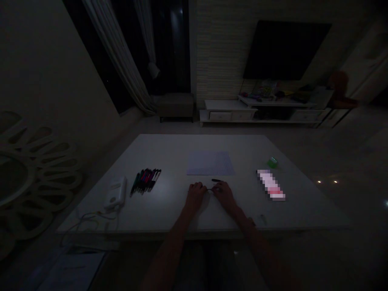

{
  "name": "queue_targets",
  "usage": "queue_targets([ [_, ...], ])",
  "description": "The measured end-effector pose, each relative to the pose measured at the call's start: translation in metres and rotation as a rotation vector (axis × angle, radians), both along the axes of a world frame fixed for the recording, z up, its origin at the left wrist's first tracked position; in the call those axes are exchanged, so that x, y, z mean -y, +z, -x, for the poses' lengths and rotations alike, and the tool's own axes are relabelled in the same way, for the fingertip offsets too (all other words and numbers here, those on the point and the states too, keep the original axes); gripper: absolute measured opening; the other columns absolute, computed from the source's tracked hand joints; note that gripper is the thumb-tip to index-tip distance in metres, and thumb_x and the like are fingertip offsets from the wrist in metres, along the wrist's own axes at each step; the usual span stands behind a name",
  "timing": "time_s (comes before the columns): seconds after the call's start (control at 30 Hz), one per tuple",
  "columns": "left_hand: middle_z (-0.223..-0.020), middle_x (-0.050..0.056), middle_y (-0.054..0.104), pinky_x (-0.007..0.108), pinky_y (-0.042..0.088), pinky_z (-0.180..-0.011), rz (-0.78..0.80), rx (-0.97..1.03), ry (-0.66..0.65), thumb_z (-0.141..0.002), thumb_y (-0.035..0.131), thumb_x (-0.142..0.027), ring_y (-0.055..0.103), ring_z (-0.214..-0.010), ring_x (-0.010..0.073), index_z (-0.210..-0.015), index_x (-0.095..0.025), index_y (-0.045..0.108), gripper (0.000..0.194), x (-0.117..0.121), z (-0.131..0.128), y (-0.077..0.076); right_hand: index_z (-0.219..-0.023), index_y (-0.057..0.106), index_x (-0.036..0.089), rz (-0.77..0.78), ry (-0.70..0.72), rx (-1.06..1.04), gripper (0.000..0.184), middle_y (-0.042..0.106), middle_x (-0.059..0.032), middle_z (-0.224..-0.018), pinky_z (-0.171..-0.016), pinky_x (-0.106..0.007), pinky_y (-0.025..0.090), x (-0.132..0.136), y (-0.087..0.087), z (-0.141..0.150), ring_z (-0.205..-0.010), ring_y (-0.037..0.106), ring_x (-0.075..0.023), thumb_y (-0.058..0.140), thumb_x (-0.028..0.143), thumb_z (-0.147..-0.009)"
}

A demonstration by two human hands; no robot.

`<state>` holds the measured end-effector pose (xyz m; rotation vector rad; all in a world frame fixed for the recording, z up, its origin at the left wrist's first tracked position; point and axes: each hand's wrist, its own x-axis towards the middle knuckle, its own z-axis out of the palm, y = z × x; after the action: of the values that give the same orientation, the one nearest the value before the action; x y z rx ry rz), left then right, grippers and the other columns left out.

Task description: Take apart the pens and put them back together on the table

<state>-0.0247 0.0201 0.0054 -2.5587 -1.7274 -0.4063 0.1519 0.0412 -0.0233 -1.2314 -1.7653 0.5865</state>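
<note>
My left hand (197, 190) is closed, with its fingertips on one end of a thin dark pen part (209, 189). The other end sits in the pinched fingers of my right hand (223, 193). Dim light and the fingers hide most of this piece. Just beyond my right fingers lies a short black pen piece (216, 180), flat on the table. Sheets of paper (209, 163) with faint marks lie further back, in front of both hands. To the left is a row of several pens (146, 181) with black, green, red and white barrels.
The white table (169, 214) holds a white boxy device (116, 192) with cables at left. On the right are a lit phone (270, 185), its screen blurred, and a green round container (273, 162). A small pale object (263, 219) lies near the front edge.
</note>
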Motion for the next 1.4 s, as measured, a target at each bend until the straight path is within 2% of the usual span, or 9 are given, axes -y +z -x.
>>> queue_targets([
  [0.27,-0.099,0.006,0.057,0.034,0.037,-0.082,0.008,0.041,0.004,-0.089,0.048,-0.02,0.051,-0.092,0.0192,-0.093,-0.019,0.061,0.014,-0.003,0.0,-0.006,-0.073,0.068,0.022,0.04,-0.154,0.041,0.02,0.061,-0.0086,-0.085,-0.075,-0.036,0.046,0.003,0.001,-0.052,-0.085,0.055,-0.0234,0.058,0.039,-0.079],
  [0.47,-0.096,0.006,0.058,0.034,0.038,-0.082,-0.04,0.083,-0.011,-0.087,0.052,-0.019,0.052,-0.091,0.0193,-0.093,-0.019,0.061,0.01,-0.006,0.001,-0.015,-0.078,0.071,0.021,0.041,-0.137,0.205,0.017,0.063,-0.0081,-0.085,-0.081,-0.036,0.044,-0.006,0.002,-0.045,-0.088,0.055,-0.0227,0.061,0.035,-0.077],
  [0.57,-0.096,0.005,0.06,0.035,0.04,-0.083,-0.075,0.145,-0.032,-0.084,0.057,-0.017,0.053,-0.092,0.0193,-0.097,-0.019,0.061,0.014,-0.007,0.001,-0.019,-0.089,0.071,0.018,0.019,-0.147,0.221,0.023,0.064,-0.0092,-0.09,-0.083,-0.035,0.044,-0.005,0.002,-0.045,-0.09,0.055,-0.0223,0.059,0.035,-0.079],
  [0.7,-0.093,0.005,0.063,0.035,0.042,-0.084,-0.095,0.224,-0.093,-0.081,0.06,-0.014,0.056,-0.091,0.0194,-0.093,-0.019,0.063,0.014,-0.007,0.003,-0.021,-0.101,0.067,0.018,-0.048,-0.183,0.285,0.029,0.064,-0.0102,-0.098,-0.087,-0.036,0.043,0.008,-0.004,-0.067,-0.097,0.054,-0.0227,0.051,0.036,-0.085],
  [0.9,-0.094,0.006,0.066,0.036,0.045,-0.087,-0.131,0.303,-0.172,-0.078,0.061,-0.013,0.059,-0.09,0.0191,-0.091,-0.018,0.065,0.014,-0.008,0.004,-0.024,-0.115,0.061,0.02,-0.106,-0.256,0.538,0.036,0.06,-0.0109,-0.117,-0.095,-0.041,0.038,0.043,-0.023,-0.116,-0.111,0.051,-0.0245,0.041,0.037,-0.09],
  [1.03,-0.099,0.007,0.067,0.038,0.045,-0.089,-0.176,0.332,-0.112,-0.08,0.059,-0.015,0.059,-0.095,0.02,-0.099,-0.018,0.065,0.02,-0.004,0.007,-0.018,-0.123,0.055,0.018,-0.122,-0.272,0.638,0.04,0.053,-0.013,-0.13,-0.101,-0.043,0.034,0.055,-0.022,-0.125,-0.123,0.044,-0.0256,0.038,0.035,-0.091],
  [1.13,-0.108,0.009,0.065,0.039,0.044,-0.094,-0.202,0.318,0.01,-0.085,0.052,-0.017,0.058,-0.102,0.0211,-0.109,-0.017,0.062,0.026,0.004,0.03,-0.01,-0.127,0.052,0.02,-0.077,-0.26,0.728,0.041,0.046,-0.0127,-0.138,-0.104,-0.048,0.027,0.057,-0.015,-0.121,-0.131,0.034,-0.0276,0.039,0.034,-0.09],
  [1.23,-0.12,0.009,0.061,0.043,0.039,-0.101,-0.176,0.215,0.11,-0.089,0.043,-0.019,0.054,-0.113,0.0223,-0.117,-0.019,0.058,0.032,0.018,0.075,-0.006,-0.134,0.045,0.02,-0.016,-0.288,0.778,0.047,0.039,-0.0135,-0.143,-0.105,-0.053,0.022,0.057,-0.01,-0.117,-0.135,0.027,-0.0296,0.038,0.035,-0.09],
  [1.4,-0.133,0.012,0.051,0.047,0.033,-0.104,-0.11,0.061,0.295,-0.091,0.037,-0.024,0.041,-0.128,0.0254,-0.124,-0.016,0.053,0.038,0.046,0.14,-0.017,-0.139,0.038,0.019,0.042,-0.312,0.807,0.052,0.032,-0.0143,-0.147,-0.106,-0.053,0.019,0.057,-0.01,-0.114,-0.137,0.022,-0.0299,0.034,0.04,-0.091],
])
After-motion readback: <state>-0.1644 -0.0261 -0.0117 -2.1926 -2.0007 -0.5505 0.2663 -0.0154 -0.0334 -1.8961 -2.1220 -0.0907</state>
